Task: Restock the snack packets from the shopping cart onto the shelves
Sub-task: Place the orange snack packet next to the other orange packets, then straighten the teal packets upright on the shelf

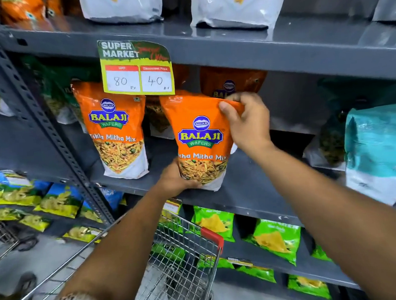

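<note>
An orange Balaji snack packet [198, 136] stands upright near the front edge of the grey middle shelf [248, 188]. My left hand [174, 179] grips its lower left corner. My right hand [246, 121] pinches its top right corner. A second orange packet [115, 129] of the same kind stands to its left on the same shelf, and a third orange packet [232, 82] sits further back. The wire shopping cart [176, 262] with a red corner is below my arms; no packets show inside its visible part.
A yellow price tag [137, 69] hangs from the upper shelf edge. White pouches [237, 6] stand above, a teal packet [378, 152] on the right, green packets [276, 240] and blue-yellow packets [56, 200] lower down. A perforated grey upright [42, 127] divides the shelving.
</note>
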Demonstrator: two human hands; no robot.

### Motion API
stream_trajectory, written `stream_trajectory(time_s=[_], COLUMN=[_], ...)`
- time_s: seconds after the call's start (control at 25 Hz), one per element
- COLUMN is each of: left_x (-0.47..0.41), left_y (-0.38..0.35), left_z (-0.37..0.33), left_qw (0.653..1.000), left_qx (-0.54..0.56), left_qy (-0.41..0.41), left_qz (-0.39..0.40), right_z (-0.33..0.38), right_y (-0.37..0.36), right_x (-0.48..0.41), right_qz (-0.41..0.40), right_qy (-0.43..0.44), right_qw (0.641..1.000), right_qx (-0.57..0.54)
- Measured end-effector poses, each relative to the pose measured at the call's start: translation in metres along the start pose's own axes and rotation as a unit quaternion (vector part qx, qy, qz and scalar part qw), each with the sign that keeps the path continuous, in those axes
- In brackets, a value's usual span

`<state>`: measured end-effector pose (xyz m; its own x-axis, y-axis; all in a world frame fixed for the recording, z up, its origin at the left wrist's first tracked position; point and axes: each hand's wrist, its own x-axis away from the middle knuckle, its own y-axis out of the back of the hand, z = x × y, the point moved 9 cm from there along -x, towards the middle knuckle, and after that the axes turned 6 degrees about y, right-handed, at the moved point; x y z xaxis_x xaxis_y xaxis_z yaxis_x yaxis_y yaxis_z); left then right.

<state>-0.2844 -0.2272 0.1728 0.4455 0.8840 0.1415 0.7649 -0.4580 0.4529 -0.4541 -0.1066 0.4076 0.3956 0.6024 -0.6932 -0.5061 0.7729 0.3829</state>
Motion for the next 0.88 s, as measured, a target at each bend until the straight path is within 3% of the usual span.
stream_trajectory(time_s=[0.08,0.16,0.28,0.52,0.56,0.64,0.68,0.72,0.8,0.88], left_x=[0.001,0.001,0.003,0.01,0.015,0.047,0.076,0.104,0.131,0.123], left_y=[0.0,-0.001,0.0,-0.005,-0.002,0.003,0.001,-0.015,-0.088,-0.17], left_z=[-0.001,-0.002,-0.006,-0.018,-0.018,-0.017,-0.015,-0.024,-0.056,-0.097], left_qw=[1.0,1.0,1.0,0.998,0.999,0.988,0.973,0.963,0.961,0.969], left_qx=[-0.006,-0.005,-0.008,-0.01,0.014,0.064,0.065,0.051,0.028,0.05], left_qy=[0.002,-0.003,-0.018,-0.033,-0.034,-0.066,-0.095,-0.134,-0.235,-0.243], left_qz=[-0.005,-0.005,0.008,0.046,0.018,-0.123,-0.2,-0.228,-0.145,-0.006], right_z=[-0.024,-0.052,-0.081,-0.092,-0.093,-0.099,-0.096,-0.089,-0.086,-0.1], right_y=[-0.002,-0.026,-0.075,-0.075,-0.069,-0.023,0.01,0.048,0.129,0.194], right_x=[0.021,0.048,0.105,0.134,0.133,0.12,0.107,0.09,0.062,0.057], right_qz=[-0.059,0.0,0.188,0.218,0.208,0.137,0.091,0.047,-0.035,-0.105], right_qy=[-0.05,-0.123,-0.187,-0.205,-0.213,-0.191,-0.136,-0.057,0.07,0.088], right_qw=[0.985,0.957,0.938,0.935,0.936,0.966,0.985,0.997,0.989,0.977], right_qx=[-0.152,-0.262,-0.224,-0.191,-0.188,-0.105,-0.053,0.008,0.127,0.162])
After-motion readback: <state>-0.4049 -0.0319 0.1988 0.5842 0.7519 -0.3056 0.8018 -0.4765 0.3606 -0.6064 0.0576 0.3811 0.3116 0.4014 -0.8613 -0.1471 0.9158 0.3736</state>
